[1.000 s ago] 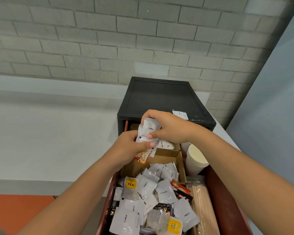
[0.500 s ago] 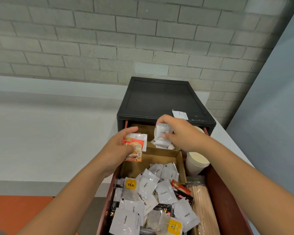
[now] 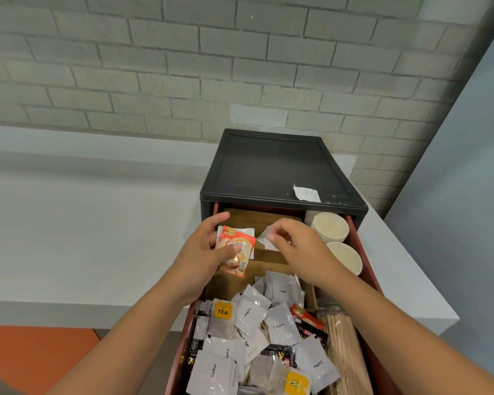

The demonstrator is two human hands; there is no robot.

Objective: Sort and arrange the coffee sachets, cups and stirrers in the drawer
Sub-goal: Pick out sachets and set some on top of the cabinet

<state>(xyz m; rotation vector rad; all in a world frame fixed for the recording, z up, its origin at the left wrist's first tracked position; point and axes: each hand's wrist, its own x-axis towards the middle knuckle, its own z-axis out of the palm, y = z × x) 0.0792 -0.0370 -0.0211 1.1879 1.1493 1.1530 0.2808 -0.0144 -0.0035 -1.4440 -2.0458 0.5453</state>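
From the head view, a red drawer point(image 3: 365, 253) stands pulled out of a black cabinet point(image 3: 271, 166) on a white counter point(image 3: 69, 229). Brown cardboard dividers point(image 3: 270, 256) split it into compartments.

The left hand point(image 3: 201, 253) hovers over the drawer's far left and grips an orange sachet point(image 3: 236, 252) between thumb and fingers, with a white sachet point(image 3: 249, 232) tucked just behind it. The right hand point(image 3: 300, 249) is over the far compartment with its fingers loosely curled above a few white sachets point(image 3: 264, 240). I cannot tell whether it pinches one or only touches them.

A mixed heap of sachets point(image 3: 280, 326) marked Coffee and Cream, with tea bags point(image 3: 222, 312) among them, fills the near compartment. Paper cups point(image 3: 330, 228) are stacked at the far right, and wooden stirrers point(image 3: 344, 352) lie bundled at the near right.

The step in hand looks like sorting sachets by kind into the far compartments, with most of the heap not yet sorted. Next, the orange sachet probably needs its own spot apart from the white ones, without the thin packets behind it slipping loose.
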